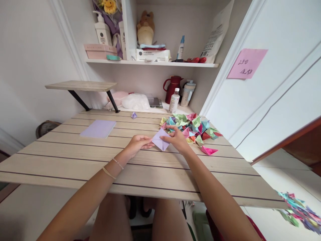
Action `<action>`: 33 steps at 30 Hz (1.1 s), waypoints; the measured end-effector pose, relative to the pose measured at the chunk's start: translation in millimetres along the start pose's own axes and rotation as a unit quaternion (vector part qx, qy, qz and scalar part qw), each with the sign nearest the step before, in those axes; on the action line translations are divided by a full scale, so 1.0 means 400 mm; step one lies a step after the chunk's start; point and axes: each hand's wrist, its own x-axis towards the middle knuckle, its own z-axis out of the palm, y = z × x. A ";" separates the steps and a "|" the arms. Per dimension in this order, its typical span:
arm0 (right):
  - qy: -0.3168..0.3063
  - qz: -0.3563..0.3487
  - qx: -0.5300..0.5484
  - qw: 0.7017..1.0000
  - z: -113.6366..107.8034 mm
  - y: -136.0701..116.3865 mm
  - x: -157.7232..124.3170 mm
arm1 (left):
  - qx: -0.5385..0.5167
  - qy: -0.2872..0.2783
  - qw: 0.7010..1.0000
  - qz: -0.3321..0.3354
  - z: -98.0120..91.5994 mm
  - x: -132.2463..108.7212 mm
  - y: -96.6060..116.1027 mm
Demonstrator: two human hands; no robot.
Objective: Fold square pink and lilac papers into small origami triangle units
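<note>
Between my two hands is a small purple paper square (161, 140), turned like a diamond, with creases and folded flaps on its face. My left hand (139, 144) pinches its left corner between thumb and fingers. The right hand (177, 138) grips the right side, thumb on top and fingers behind. Just beyond the right hand lies a heap of folded paper boats (187, 125) in many colours. One pink paper boat (209, 150) sits apart at its near edge. Over on the left rests a stack of purple paper (98, 129), and a small folded purple piece (134, 115) is farther back.
The slatted wooden table (82, 167) has a raised wooden stand (82, 85) at back left. Behind are a plastic bag (135, 101), a clear bottle (174, 101), a red jug (173, 88) and a cup (188, 93). More folded paper (301, 211) lies on the floor at right.
</note>
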 end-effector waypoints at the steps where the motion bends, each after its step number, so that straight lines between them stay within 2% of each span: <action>1: 0.000 -0.001 -0.004 1.000 0.000 0.001 0.000 | -0.005 -0.001 1.000 -0.001 0.000 0.000 0.000; 5: 0.000 0.001 -0.005 1.000 -0.001 0.003 0.002 | 0.000 -0.006 1.000 -0.001 0.000 0.001 0.001; 10: 0.002 0.010 0.025 1.000 -0.005 0.001 0.003 | 0.004 -0.055 0.998 0.000 -0.003 -0.002 0.012; 13: 0.004 0.011 0.035 0.999 -0.002 -0.001 0.000 | 0.011 -0.065 0.998 0.000 -0.003 -0.004 0.016; 19: -0.046 0.035 0.042 0.997 0.022 0.001 -0.007 | 0.071 -0.037 0.997 0.006 0.011 -0.002 0.002; 24: -0.079 0.063 0.108 0.989 0.022 0.004 -0.003 | 0.054 0.001 0.998 0.026 0.009 0.000 -0.001; 30: -0.086 0.036 0.067 0.993 0.022 0.008 -0.008 | 0.071 -0.018 0.997 0.026 0.014 -0.003 0.000; 33: -0.094 0.035 0.056 0.993 0.031 0.006 -0.015 | 0.082 -0.026 0.995 0.048 0.018 -0.006 -0.002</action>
